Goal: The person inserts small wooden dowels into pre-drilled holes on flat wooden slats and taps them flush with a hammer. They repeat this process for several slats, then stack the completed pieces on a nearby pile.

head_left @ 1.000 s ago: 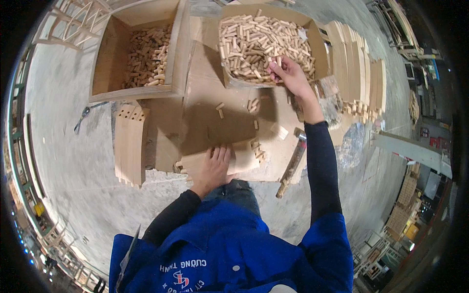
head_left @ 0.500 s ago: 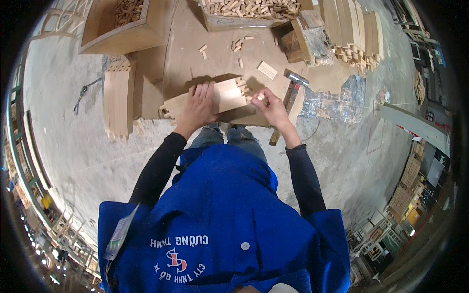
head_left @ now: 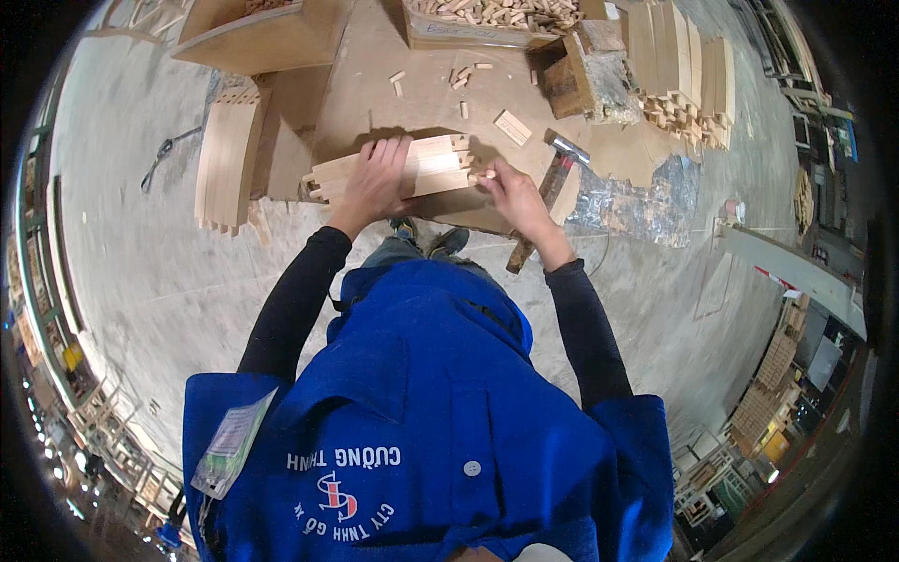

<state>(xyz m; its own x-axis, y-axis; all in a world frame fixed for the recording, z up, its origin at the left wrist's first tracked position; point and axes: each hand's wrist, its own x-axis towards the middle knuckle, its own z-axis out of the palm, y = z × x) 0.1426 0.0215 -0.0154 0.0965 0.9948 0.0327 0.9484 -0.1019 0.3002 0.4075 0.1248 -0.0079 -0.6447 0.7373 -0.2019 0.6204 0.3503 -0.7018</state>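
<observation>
My left hand point(head_left: 373, 180) lies flat on a stack of pale wooden boards point(head_left: 431, 165) on the brown work surface, fingers spread, pressing the boards down. At the stack's right end my right hand point(head_left: 510, 190) pinches a small wooden dowel point(head_left: 487, 173) against the edge of the boards. A hammer point(head_left: 548, 192) with a wooden handle lies just right of that hand, its metal head pointing away from me. Several loose dowels point(head_left: 464, 75) lie scattered beyond the boards.
A cardboard box of dowels point(head_left: 492, 19) stands at the top, another box point(head_left: 257, 33) at top left. Board stacks stand at left point(head_left: 225, 169) and top right point(head_left: 679, 70). A wooden block point(head_left: 585, 75) and clear plastic sheet point(head_left: 646, 201) lie right. Concrete floor point(head_left: 140, 281) surrounds.
My right hand came back from the dowel box to the right end of the boards, holding a dowel. My head tilted down, so the boxes slid toward the top.
</observation>
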